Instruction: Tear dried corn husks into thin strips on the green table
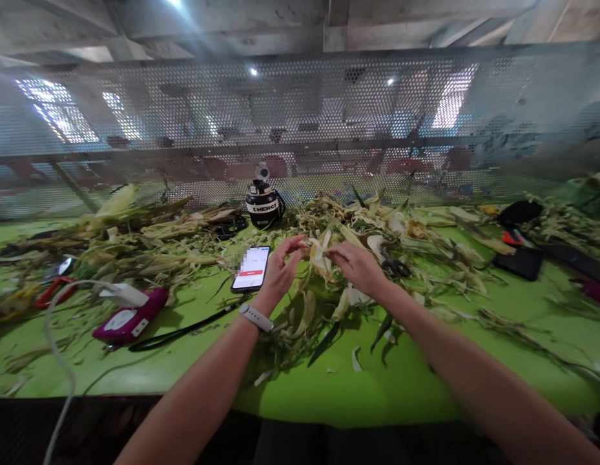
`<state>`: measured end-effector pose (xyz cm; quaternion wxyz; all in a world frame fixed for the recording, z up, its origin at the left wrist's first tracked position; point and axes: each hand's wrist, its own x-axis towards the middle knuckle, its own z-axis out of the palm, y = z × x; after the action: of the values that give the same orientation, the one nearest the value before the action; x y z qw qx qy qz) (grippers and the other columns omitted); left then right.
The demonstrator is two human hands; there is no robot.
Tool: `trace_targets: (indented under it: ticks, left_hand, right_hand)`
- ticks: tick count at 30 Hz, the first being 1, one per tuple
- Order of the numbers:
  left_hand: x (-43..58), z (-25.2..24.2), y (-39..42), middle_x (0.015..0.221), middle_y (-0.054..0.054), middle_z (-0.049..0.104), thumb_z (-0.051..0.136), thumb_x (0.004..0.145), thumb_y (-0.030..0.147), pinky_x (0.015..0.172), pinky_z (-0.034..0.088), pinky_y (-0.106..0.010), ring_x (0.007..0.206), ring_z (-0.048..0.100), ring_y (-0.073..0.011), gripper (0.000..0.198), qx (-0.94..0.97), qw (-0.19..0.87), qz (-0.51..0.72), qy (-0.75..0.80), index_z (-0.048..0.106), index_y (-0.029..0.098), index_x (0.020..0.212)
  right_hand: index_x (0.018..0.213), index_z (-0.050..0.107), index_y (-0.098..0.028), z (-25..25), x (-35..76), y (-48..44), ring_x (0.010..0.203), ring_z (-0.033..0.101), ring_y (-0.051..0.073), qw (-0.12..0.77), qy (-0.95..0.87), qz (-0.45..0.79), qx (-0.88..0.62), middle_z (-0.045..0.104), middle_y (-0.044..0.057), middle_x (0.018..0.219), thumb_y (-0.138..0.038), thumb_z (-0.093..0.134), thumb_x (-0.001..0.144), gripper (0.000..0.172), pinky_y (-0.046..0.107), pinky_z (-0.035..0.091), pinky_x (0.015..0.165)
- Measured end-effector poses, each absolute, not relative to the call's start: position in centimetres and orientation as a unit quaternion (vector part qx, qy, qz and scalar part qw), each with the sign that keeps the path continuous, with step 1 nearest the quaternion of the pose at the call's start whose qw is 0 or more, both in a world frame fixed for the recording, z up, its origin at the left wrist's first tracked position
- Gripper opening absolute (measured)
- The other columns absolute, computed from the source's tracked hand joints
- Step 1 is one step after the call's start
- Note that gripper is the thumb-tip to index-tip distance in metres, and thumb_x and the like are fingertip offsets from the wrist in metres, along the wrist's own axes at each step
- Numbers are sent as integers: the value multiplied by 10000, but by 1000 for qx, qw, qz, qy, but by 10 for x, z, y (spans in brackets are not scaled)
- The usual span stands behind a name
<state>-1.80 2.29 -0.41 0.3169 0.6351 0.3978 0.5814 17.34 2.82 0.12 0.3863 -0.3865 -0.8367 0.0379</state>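
Observation:
Both my hands meet over a pale corn husk (321, 257) held above the green table (401, 381). My left hand (281, 268) pinches the husk's left side with fingertips closed. My right hand (356, 266) grips the husk's right side, fingers curled round it. A white band sits on my left wrist. Loose husk strips (304, 313) lie just beneath the hands.
A lit phone (252, 268) lies left of my hands, with a black cord (183, 330) and a magenta power bank (130, 320) further left. A black bottle (263, 203) stands by the mesh screen. Husk heaps (149, 242) cover the back; black items (520, 261) lie right.

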Motion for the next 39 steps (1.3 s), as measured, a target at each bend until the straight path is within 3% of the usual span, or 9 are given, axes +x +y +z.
trace_targets:
  ticks: [3, 8, 12, 17, 22, 27, 31, 34, 39]
  left_hand:
    - [-17, -4, 21, 846, -46, 668, 499, 837, 348, 786, 434, -266, 820, 594, -171, 240, 637, 318, 575, 402, 663, 174, 854]
    - [-11, -4, 13, 798, -38, 643, 603, 776, 418, 686, 418, -242, 757, 569, -164, 256, 727, 294, 490, 381, 650, 169, 810]
    - [-10, -9, 19, 531, 10, 477, 388, 882, 453, 551, 332, -245, 534, 439, -116, 456, 740, 247, 445, 439, 537, 168, 558]
    - [-12, -12, 24, 497, 19, 451, 402, 877, 454, 565, 323, -256, 518, 414, -110, 459, 725, 198, 456, 477, 518, 174, 531]
    - [-12, -6, 22, 707, -21, 619, 461, 835, 519, 683, 431, -255, 704, 568, -146, 399, 642, 340, 543, 422, 603, 168, 709]
    - [-14, -4, 27, 865, -57, 652, 519, 790, 550, 751, 452, -299, 829, 597, -176, 397, 482, 387, 661, 425, 601, 176, 894]
    - [-14, -5, 27, 753, -82, 668, 545, 733, 624, 720, 471, -335, 738, 624, -203, 501, 450, 628, 510, 377, 633, 131, 762]
    - [-11, -3, 19, 775, -66, 681, 607, 736, 555, 747, 482, -308, 753, 632, -181, 432, 447, 713, 459, 285, 663, 133, 812]
    - [-7, 2, 11, 696, 10, 651, 781, 629, 229, 690, 489, -233, 654, 607, -104, 198, 361, 751, 492, 252, 655, 158, 764]
  right_hand:
    - [973, 670, -188, 3, 175, 27, 856, 603, 213, 374, -835, -16, -403, 665, 99, 888, -285, 436, 927, 258, 304, 445, 758]
    - [988, 672, -182, 4, 168, 18, 836, 602, 207, 370, -845, -83, -376, 670, 92, 859, -276, 440, 929, 257, 304, 455, 757]
    - [927, 675, -183, 0, 162, 16, 776, 596, 181, 395, -852, -94, -331, 663, 67, 791, -250, 469, 919, 216, 280, 464, 706]
    - [900, 677, -181, -3, 158, 16, 736, 600, 175, 416, -843, -88, -330, 656, 55, 752, -237, 501, 902, 184, 273, 474, 673]
    - [948, 679, -189, 0, 162, 16, 799, 624, 183, 448, -818, -72, -354, 677, 71, 835, -223, 491, 905, 196, 280, 485, 731]
    - [961, 688, -192, 3, 166, 15, 812, 635, 200, 451, -806, -88, -373, 680, 82, 830, -234, 497, 903, 204, 297, 489, 736]
    - [991, 684, -213, 4, 165, 13, 816, 638, 172, 500, -807, -33, -311, 686, 64, 859, -227, 509, 899, 199, 289, 507, 751]
    - [996, 685, -231, 4, 164, 14, 824, 631, 155, 519, -812, 13, -266, 675, 49, 867, -220, 522, 891, 194, 281, 517, 746]
    - [948, 693, -233, -1, 165, 21, 842, 620, 159, 527, -808, 51, -259, 659, 57, 883, -224, 533, 877, 176, 292, 514, 764]
